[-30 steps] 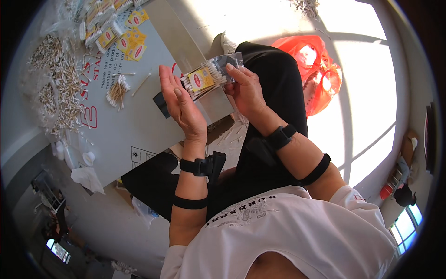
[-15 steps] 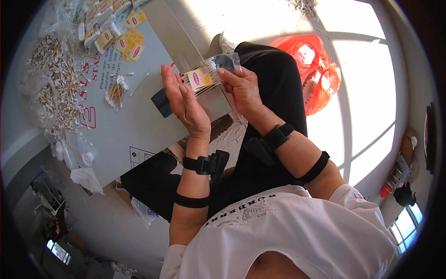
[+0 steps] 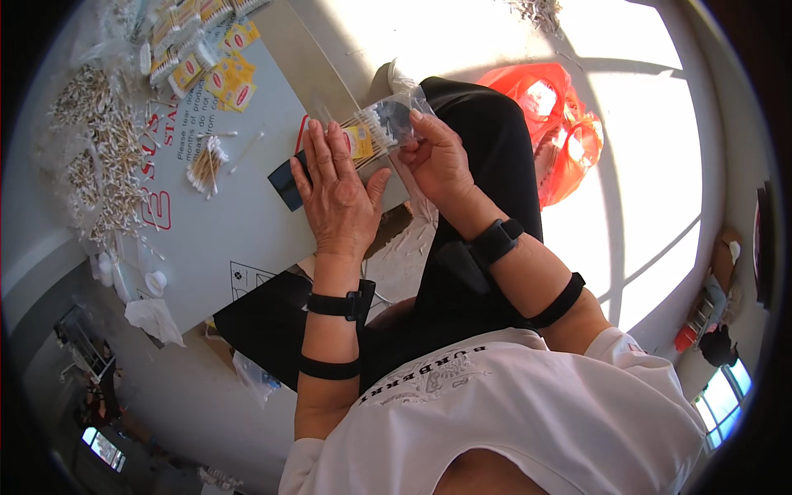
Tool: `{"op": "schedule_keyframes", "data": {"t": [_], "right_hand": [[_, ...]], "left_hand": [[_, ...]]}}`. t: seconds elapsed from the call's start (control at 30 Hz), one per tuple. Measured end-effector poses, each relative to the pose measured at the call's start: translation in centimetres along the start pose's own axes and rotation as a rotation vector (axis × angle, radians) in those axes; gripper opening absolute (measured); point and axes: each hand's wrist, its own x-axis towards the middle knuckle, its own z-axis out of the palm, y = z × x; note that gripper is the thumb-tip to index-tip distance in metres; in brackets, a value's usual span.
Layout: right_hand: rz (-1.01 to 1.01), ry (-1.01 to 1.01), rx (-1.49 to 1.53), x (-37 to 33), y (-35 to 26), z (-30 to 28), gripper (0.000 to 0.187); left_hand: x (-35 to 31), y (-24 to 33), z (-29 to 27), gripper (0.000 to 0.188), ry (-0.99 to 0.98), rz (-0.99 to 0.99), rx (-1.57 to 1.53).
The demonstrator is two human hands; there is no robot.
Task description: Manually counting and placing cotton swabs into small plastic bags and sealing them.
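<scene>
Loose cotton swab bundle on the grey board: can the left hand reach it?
Likely yes: only a black strip and single swab lie between the bundle and the left hand, palm down over the packet.

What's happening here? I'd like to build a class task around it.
Someone's right hand grips one end of a clear bag of cotton swabs with a yellow card inside. The left hand is spread palm down over the other end; whether it presses is unclear. On the gray board to the left are a small bundle of swabs, more yellow cards and a heap of loose swabs.
</scene>
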Motion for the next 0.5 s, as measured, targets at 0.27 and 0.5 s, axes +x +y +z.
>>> {"op": "schedule_keyframes", "data": {"t": [0.27, 0.5], "right_hand": [[-0.89, 0.029, -0.635, 0.0, -1.5, 2.6, 0.031], [-0.567, -0.242, -0.422, 0.4, -0.4, 4.1, 0.04]], "left_hand": [[-0.1, -0.2, 0.2, 0.079, 0.087, -0.006, -0.103], [1.9, 0.7, 0.5, 0.06, 0.488, -0.302, -1.179]]}}
